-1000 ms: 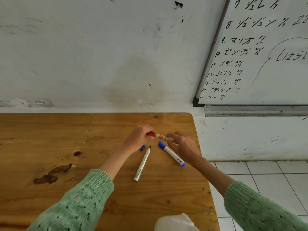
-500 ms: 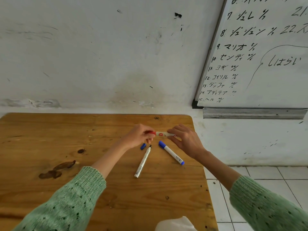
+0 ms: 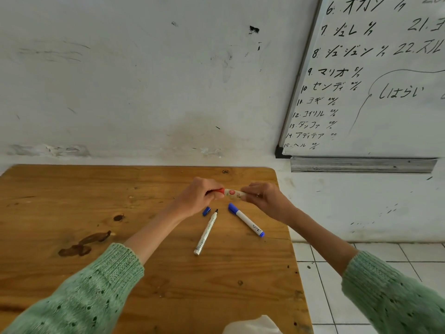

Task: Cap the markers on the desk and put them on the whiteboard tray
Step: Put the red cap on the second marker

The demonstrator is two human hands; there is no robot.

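Red marker [image 3: 234, 193] held level above the desk [image 3: 72, 189] between both hands, cap end toward the left hand [image 3: 201, 197], barrel end in the right hand [image 3: 263, 198]. Arrangement judged consistent with pressing the red cap [image 3: 219, 191] home along the marker's axis: one hand braces the barrel, the other drives the cap. Whether the cap is fully seated cannot be told; no gap visible at the join.

Left fingers curled nearly closed around the red cap, thumb beneath. Right fingers [image 3: 250, 189] pinched tight on the white barrel, remaining fingers folded in. Neither hand touching anything else.

Just below the left fingers, on the desk: loose blue cap [image 3: 206, 211], and beside it the bare dark tip of an uncapped marker [image 3: 206, 233] lying with its tail toward the person. Cap and tip near each other, not joined. Just below the right fingers: blue marker [image 3: 246, 220], capped, lying flat at a slant.

Whiteboard tray [image 3: 361, 165] well off to the right of the right hand, beyond the desk edge, on the wall under the whiteboard [image 3: 385, 104]. No markers seen in it. Task judged early: one capping in hand, one pending, all placements outstanding.
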